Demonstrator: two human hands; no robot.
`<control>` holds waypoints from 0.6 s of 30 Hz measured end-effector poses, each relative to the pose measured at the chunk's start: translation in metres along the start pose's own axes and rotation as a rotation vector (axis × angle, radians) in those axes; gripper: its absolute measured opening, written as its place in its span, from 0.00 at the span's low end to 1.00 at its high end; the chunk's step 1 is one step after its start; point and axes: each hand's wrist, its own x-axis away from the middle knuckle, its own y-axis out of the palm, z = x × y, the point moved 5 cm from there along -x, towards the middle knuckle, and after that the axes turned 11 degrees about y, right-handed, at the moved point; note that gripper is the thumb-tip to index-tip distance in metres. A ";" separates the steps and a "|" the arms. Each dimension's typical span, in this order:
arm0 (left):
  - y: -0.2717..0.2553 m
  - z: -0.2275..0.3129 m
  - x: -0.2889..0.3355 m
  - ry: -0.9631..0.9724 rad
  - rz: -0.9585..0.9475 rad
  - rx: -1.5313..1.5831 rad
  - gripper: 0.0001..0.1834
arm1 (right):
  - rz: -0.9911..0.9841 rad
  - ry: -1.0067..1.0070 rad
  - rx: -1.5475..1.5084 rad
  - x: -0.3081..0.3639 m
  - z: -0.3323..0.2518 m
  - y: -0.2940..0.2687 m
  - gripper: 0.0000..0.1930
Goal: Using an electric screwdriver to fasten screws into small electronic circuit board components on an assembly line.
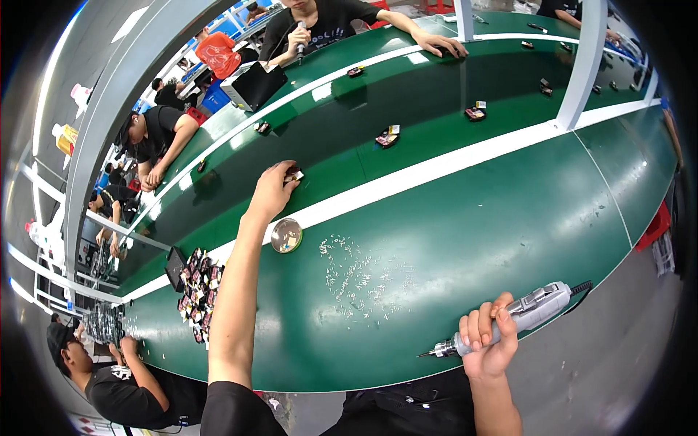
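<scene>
My left hand (pixel 273 190) reaches over the white rail to the dark conveyor belt. Its fingers close around a small black part with a pale label (pixel 294 174), mostly covered by the hand. Near the table's front edge, my right hand (pixel 488 336) is wrapped around a grey electric screwdriver (pixel 539 304), its bit pointing left. A scatter of tiny whitish screws or pins (pixel 363 277) lies on the green table between my hands. Beside my left forearm stands a round tin (pixel 286 236) with small pieces in it.
Left of my forearm lies a heap of small black parts (pixel 198 294) beside a black tray (pixel 174 269). Similar parts (pixel 387 136) sit spaced along the belt (pixel 342 156). A grey metal post (pixel 582 69) rises from the white rail (pixel 436 167). Co-workers sit opposite and at the left.
</scene>
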 end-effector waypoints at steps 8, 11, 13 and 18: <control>0.002 0.139 0.007 0.111 -0.021 0.253 0.22 | 0.022 0.078 -0.082 0.015 -0.005 -0.005 0.04; 0.009 0.233 0.028 0.433 -0.100 0.279 0.26 | 0.040 0.103 -0.084 0.018 -0.008 -0.010 0.04; 0.016 0.280 0.047 0.542 -0.192 0.362 0.27 | 0.052 0.116 -0.100 0.026 -0.011 -0.008 0.04; 0.031 0.322 0.070 0.567 -0.339 0.524 0.26 | 0.075 0.136 -0.072 0.042 -0.013 -0.009 0.03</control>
